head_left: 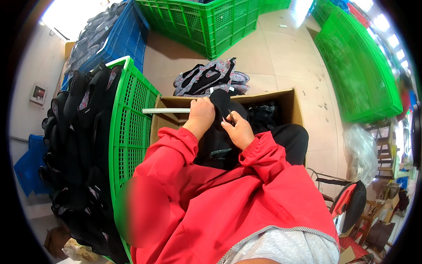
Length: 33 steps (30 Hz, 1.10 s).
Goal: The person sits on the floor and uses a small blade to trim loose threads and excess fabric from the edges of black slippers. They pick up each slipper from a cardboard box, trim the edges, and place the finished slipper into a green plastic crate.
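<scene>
My left hand (202, 113) is closed on a piece of black fabric (220, 99) with a rounded end, held up over my lap. In my closed right hand (239, 131) is a small dark metal tool that looks like thread snips (230, 115), its tip against the fabric's right edge. The tool is mostly hidden by the fingers. A pale rod (166, 111) runs leftward from beside my left hand; whether I touch it cannot be seen. An open cardboard box (289, 105) with black items inside stands just beyond my hands.
Floral-and-black fabric pieces (211, 78) lie stacked on the floor beyond the box. At my left, a green crate (132, 121) is heaped with black pieces (83, 154). Another green crate (206, 28) stands ahead, and a green crate stack (358, 66) rises on the right, near clear plastic bags (360, 152).
</scene>
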Tool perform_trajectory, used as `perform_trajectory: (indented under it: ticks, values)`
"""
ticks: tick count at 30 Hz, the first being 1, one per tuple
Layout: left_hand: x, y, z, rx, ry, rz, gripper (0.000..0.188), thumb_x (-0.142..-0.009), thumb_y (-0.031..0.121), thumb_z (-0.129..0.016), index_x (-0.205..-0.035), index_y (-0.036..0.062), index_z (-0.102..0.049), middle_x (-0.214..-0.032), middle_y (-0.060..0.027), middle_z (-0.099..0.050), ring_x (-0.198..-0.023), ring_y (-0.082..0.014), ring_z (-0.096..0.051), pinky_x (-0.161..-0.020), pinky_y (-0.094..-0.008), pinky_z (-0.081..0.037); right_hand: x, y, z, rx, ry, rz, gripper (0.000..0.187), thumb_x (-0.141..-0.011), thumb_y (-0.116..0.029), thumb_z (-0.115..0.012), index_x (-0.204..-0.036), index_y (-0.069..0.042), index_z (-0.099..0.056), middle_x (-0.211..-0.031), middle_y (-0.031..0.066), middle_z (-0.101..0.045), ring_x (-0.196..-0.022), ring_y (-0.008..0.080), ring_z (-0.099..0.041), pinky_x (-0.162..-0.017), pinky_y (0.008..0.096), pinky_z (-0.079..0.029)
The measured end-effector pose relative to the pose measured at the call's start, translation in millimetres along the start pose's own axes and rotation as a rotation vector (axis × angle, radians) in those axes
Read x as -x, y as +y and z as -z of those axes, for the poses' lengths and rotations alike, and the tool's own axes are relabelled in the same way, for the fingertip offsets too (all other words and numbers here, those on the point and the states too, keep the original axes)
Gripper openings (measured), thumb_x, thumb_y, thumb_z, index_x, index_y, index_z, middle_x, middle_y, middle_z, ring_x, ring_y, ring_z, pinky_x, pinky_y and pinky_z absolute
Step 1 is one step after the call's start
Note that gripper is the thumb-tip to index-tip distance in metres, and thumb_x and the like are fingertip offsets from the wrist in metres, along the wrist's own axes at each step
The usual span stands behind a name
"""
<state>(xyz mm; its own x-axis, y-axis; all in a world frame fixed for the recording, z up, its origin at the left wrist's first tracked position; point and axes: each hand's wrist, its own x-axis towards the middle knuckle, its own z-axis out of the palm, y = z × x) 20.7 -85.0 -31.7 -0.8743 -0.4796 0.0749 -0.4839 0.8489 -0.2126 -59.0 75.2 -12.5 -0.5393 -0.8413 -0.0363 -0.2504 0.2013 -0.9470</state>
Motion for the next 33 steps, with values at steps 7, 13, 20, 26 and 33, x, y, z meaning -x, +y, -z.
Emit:
perform_trajectory:
  ticks: [7,13,20,26,33]
  values:
    - [-18.4,-19.1,-7.7,0.187,-0.122,-0.059,0.022,-0.089,0.017,-0.055,-0.099,0.0040,-0.071,-0.101,-0.0096,-0.067,-0.094,-0.0292,-0.067,-0.077,-0.0431,-0.056,-2.4,2.6,-7.2,-0.048,-0.010,-0.006,0.021,-0.089,-0.019,-0.066,-0.091,0.000,-0.055,-0.074,0.0134,-0.062,-0.066,0.0209,-0.058,-0.063,0.0346,-0.046]
    - [5.6,-21.4,-17.7,0.442,0.146,-0.199,0.024,-0.080,0.007,-0.057,-0.098,-0.0015,-0.070,-0.115,-0.0156,-0.064,-0.093,-0.0345,-0.066,-0.085,-0.0419,-0.053,4.9,21.4,-5.2,-0.227,-0.007,-0.084,0.019,-0.089,-0.018,-0.067,-0.087,-0.002,-0.056,-0.069,0.0012,-0.054,-0.062,0.0106,-0.050,-0.059,0.0289,-0.042]
    - [68.6,-37.3,-5.8,0.971,0.321,-0.134,0.017,-0.087,0.006,-0.059,-0.098,0.0004,-0.071,-0.129,-0.0134,-0.062,-0.097,-0.0333,-0.066,-0.088,-0.0405,-0.052,24.4,8.3,-7.2,-0.498,0.064,-0.128,0.015,-0.092,-0.014,-0.067,-0.086,-0.006,-0.056,-0.071,-0.0030,-0.056,-0.063,0.0057,-0.050,-0.057,0.0231,-0.041]
    - [90.1,-30.2,26.2,2.539,0.274,0.474,0.045,-0.103,0.027,-0.048,-0.144,0.0072,-0.042,-0.139,-0.0118,-0.054,-0.126,-0.0234,-0.053,-0.104,-0.0407,-0.044,29.7,-0.3,22.4,-0.708,-0.176,-0.158,0.013,-0.092,-0.016,-0.068,-0.091,-0.008,-0.058,-0.077,-0.0038,-0.056,-0.069,0.0058,-0.049,-0.065,0.0230,-0.040]
    - [108.6,-7.3,57.0,2.999,0.206,0.225,0.068,-0.090,0.044,-0.063,-0.147,0.0150,-0.039,-0.141,-0.0192,-0.049,-0.131,-0.0367,-0.047,-0.106,-0.0576,-0.041,34.8,7.8,26.0,-0.502,-0.530,-0.158,0.015,-0.089,-0.016,-0.068,-0.091,-0.007,-0.056,-0.078,-0.0031,-0.052,-0.073,0.0076,-0.049,-0.067,0.0244,-0.040]
